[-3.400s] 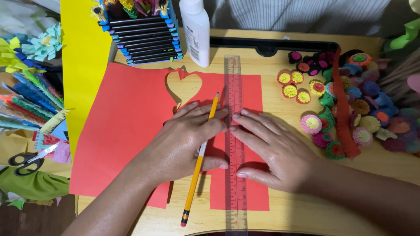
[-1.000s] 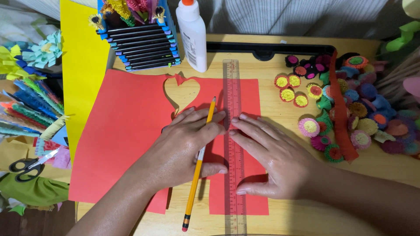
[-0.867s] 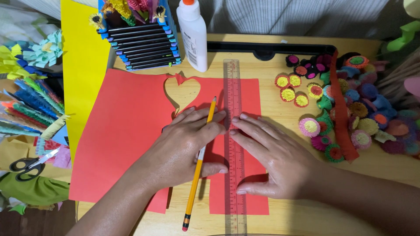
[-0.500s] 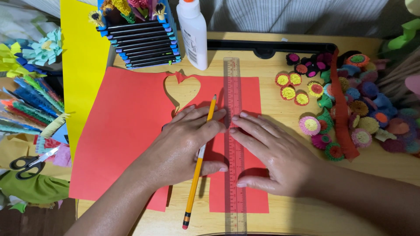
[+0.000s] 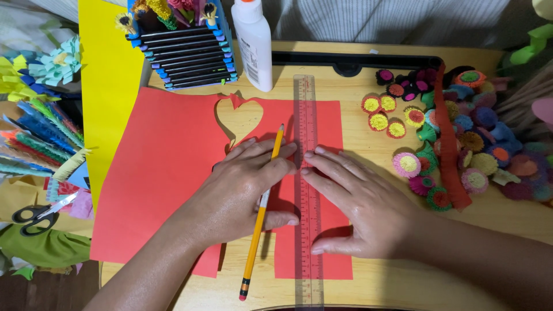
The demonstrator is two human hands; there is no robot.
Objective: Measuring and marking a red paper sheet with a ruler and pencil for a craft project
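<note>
A line is being ruled on red paper

A yellow pencil [image 5: 262, 210] is pinched in the left hand [image 5: 239, 193]. A clear ruler [image 5: 307, 190] is pressed flat on the red paper [image 5: 167, 173] by the spread right hand [image 5: 360, 204]. Next, the ruler must be kept from slipping. A glue bottle [image 5: 253, 43] is seen behind.

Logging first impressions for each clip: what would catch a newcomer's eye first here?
The big red paper sheet with a heart-shaped hole near its top edge fills the middle of the wooden table. On it, the left hand holds a yellow pencil beside a clear plastic ruler, which the right hand presses flat. To the right lies a heap of colourful rolled paper flowers.
</note>
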